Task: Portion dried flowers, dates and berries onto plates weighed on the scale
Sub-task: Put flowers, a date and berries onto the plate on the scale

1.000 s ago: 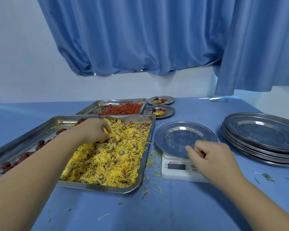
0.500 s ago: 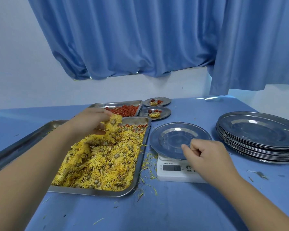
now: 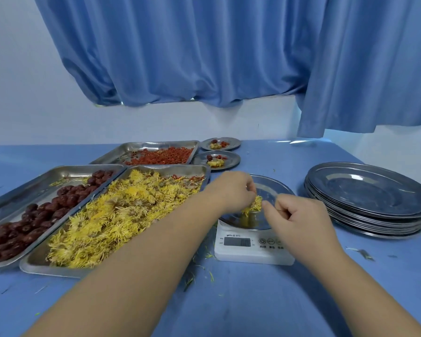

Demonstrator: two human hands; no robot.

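l hand (image 3: pixel 231 190) pinches flower clump (image 3: pixel 253 206) over plate (image 3: pixel 277 188) on scale (image 3: pixel 253 249) — r hand (image 3: pixel 299 215) curled at clump, grip unclear.

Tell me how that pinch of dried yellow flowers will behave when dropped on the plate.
Probably very light and loose: the clump of dried flowers hangs ragged from the left hand. It likely sheds, judging by the stray petals beside the scale. It should settle without rolling on the plate.
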